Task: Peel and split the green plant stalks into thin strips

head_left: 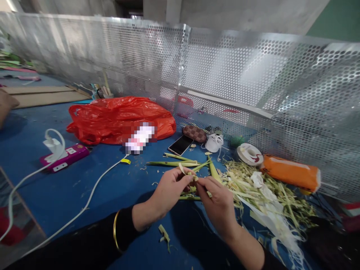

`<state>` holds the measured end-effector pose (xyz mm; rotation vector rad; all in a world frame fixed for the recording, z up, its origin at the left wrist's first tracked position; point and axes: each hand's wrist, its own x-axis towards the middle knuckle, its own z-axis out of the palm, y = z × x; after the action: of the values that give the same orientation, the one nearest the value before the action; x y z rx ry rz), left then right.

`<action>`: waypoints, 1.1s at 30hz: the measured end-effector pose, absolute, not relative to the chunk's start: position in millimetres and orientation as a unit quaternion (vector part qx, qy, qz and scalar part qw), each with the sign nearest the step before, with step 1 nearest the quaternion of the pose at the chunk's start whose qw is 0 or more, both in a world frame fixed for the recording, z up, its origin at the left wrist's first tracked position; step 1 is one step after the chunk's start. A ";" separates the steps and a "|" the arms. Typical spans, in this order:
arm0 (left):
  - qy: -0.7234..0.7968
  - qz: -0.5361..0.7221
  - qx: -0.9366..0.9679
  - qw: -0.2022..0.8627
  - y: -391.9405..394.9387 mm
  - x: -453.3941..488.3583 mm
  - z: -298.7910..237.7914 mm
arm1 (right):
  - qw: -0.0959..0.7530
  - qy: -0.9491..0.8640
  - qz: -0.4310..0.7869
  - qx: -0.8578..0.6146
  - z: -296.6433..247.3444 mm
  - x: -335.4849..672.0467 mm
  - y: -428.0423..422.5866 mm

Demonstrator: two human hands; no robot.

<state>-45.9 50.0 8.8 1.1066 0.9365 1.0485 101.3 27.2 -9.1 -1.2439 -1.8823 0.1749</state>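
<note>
My left hand (168, 191) and my right hand (218, 204) meet over the blue table top (70, 187), both pinched on a thin pale green leaf strip (191, 176) held between their fingertips. More long green strips (171, 163) lie flat on the table just beyond the hands. A gold bangle (115, 230) sits on my left wrist over a black sleeve. To the right of my right hand spreads a heap of leaf trimmings (270, 191).
Behind are a red plastic bag (118, 118), a phone (180, 144), a checkered pouch (194, 133), a white tape roll (249, 153) and an orange packet (289, 173). A purple power strip (64, 157) with a white cable (92, 195) lies left. A perforated metal screen (225, 71) bounds the table.
</note>
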 end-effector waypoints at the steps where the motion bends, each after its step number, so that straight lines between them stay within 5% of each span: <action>1: 0.411 0.456 0.487 0.622 50.3 -46.3 8.5 | 0.421 -0.758 0.064 -0.494 -8.9 101.4 26.9; 14: 0.419 0.430 0.463 0.652 54.8 -50.4 9.1 | 0.441 -0.730 0.141 -0.502 -6.4 99.7 24.8; 25: 0.414 0.428 0.387 0.704 54.9 -52.1 5.5 | 0.344 -0.816 -0.114 -0.450 -9.1 99.8 24.6; 33: 0.391 0.436 0.356 0.728 54.4 -47.4 -0.5 | 0.330 -0.833 -0.133 -0.423 -5.1 98.1 22.3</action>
<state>-47.4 54.4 -0.5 0.7846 0.8614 0.9604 98.1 22.3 -5.1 -1.1074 -2.1787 -0.3489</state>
